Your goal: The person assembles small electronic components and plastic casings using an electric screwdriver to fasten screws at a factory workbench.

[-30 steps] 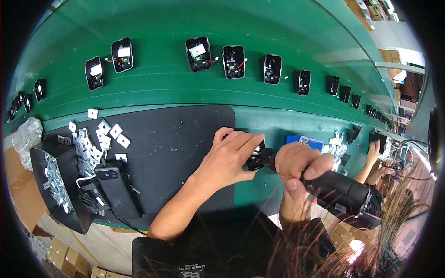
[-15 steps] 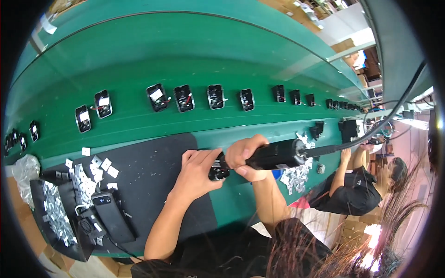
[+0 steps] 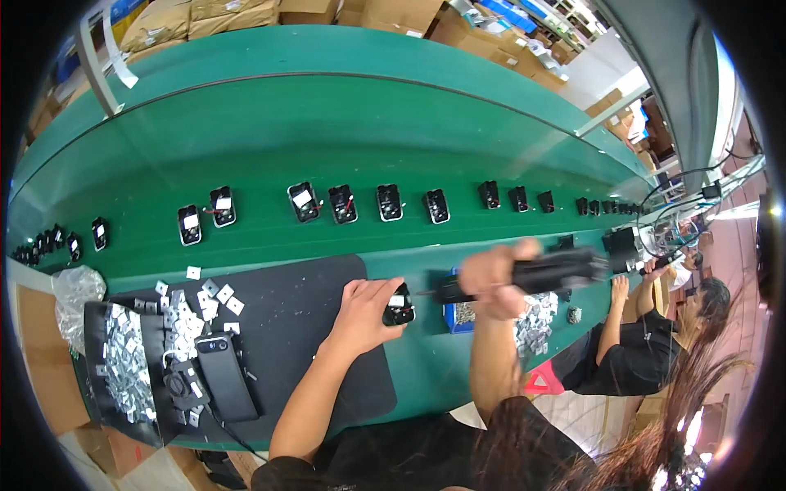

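Observation:
My left hand is closed round a small black plastic housing at the right edge of the dark mat. A pale patch and bits of red show inside that housing. My right hand, smeared by motion, grips a black electric screwdriver. Its thin bit points left toward the housing, with the tip a little apart from it. Below the screwdriver stands a blue tray of small screws, partly hidden by my right hand and forearm.
Similar black housings form a row along the green surface. Metal plates lie in a heap at the right; more fill a black bin at the left. Beside it lies a black phone-like device. A co-worker sits farther right.
My right hand has drawn the screwdriver up and right, away from the housing. The held housing shows its open inside more fully. The blue tray has come into clearer view.

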`<state>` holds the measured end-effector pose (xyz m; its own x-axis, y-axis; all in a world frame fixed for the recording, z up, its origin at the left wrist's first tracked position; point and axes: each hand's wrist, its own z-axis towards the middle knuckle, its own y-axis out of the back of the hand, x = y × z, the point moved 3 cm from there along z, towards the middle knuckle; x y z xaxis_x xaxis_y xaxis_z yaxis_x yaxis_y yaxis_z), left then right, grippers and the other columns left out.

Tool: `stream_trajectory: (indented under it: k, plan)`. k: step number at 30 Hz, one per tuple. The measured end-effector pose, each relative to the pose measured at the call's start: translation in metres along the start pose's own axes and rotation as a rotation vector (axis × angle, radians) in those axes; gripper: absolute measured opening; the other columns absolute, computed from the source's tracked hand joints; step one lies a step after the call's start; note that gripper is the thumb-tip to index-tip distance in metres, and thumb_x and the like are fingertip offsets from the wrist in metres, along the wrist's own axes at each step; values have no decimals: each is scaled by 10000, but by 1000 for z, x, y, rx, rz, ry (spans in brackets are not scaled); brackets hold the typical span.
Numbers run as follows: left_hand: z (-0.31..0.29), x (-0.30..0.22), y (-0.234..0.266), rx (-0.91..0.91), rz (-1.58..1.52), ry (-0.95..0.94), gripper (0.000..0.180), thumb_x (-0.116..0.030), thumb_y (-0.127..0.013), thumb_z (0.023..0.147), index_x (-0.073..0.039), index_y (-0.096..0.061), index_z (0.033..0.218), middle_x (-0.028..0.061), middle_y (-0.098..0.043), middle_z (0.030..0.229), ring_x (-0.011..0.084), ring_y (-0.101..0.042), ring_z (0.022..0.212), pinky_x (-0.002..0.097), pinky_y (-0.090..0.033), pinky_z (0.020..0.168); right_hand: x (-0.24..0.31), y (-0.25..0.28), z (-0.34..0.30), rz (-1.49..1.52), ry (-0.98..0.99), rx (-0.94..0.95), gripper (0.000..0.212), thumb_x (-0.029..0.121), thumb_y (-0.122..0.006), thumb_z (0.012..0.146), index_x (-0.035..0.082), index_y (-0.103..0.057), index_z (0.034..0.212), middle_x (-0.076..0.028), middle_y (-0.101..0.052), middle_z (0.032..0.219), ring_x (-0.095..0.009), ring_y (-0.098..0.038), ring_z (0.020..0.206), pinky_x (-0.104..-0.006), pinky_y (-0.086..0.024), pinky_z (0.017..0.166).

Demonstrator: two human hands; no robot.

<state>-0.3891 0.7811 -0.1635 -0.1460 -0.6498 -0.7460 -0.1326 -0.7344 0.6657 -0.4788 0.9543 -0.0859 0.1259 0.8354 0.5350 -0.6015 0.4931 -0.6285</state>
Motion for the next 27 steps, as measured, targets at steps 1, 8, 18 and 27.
stream_trajectory:
  k: [1,8,18,27]
  plan:
    - [-2,-1,0,-24,21,-33,730,-224,-784,599,-77,-520,1264,103,-588,1156,301,-521,1106,435,-320,1016,20,-7,5,25,76,-52,447,79,-648,808,122,-467,1214,19,-462,683,-95,-468,537,-289,-398,530]
    - [9,-3,11,24,-4,65,765,-93,-731,631,-48,-431,1334,184,-442,1298,380,-436,1189,434,-355,1039,59,-6,0,222,176,-282,373,79,-575,858,129,-486,1217,14,-460,745,-90,-468,618,-268,-400,639]
    - [133,21,76,-249,472,-64,660,-58,-667,648,-5,-456,1271,170,-523,1223,318,-506,1175,517,-322,1049,13,1,-25,89,-173,-597,467,85,-620,809,101,-428,1234,2,-415,685,-109,-436,545,-306,-413,570]
    - [161,68,89,254,587,356,763,-275,-732,659,-82,-438,1336,167,-485,1352,386,-388,1305,608,-192,1092,-38,-1,-21,-43,-404,-714,434,48,-667,743,53,-466,1129,-45,-502,686,-147,-493,555,-324,-439,566]
